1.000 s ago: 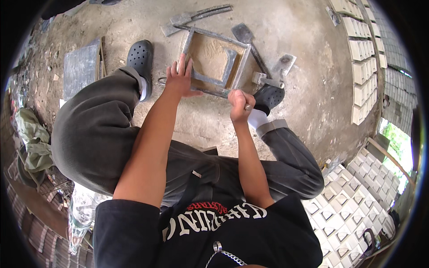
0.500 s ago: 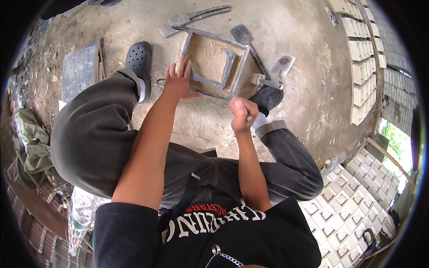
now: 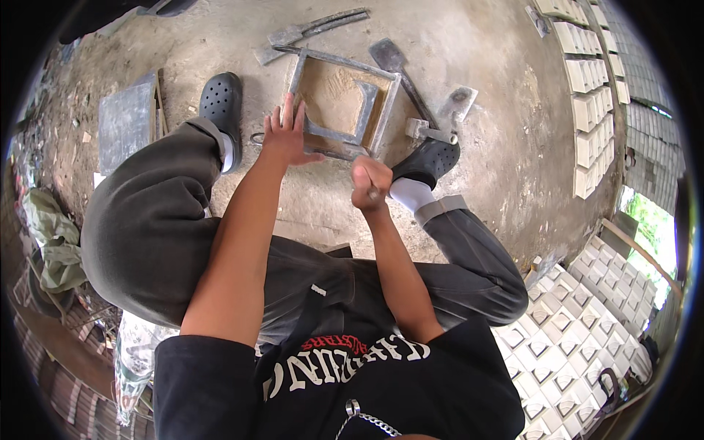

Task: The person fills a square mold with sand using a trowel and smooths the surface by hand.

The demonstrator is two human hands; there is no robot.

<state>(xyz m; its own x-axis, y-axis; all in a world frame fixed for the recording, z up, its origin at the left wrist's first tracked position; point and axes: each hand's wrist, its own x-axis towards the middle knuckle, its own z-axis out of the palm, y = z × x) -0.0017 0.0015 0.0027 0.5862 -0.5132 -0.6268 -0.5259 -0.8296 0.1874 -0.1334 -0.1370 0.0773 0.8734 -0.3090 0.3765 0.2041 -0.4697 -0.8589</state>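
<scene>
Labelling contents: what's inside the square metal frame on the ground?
The metal frame holds tan sandy fill and a grey angled metal insert. The left hand covers its near-left corner; what lies beneath the fill cannot be seen.

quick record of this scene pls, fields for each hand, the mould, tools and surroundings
left hand: left hand flat, fingers spread, pressing on near edge of the metal mould frame
right hand: right hand closed in a fist; its grip is on a small tool, mostly hidden
mould: square frame on the concrete floor, sandy mix inside
tools: trowels and a hammer lie beside the frame
surroundings: rows of pale cast blocks at right, dark slab at left
</scene>
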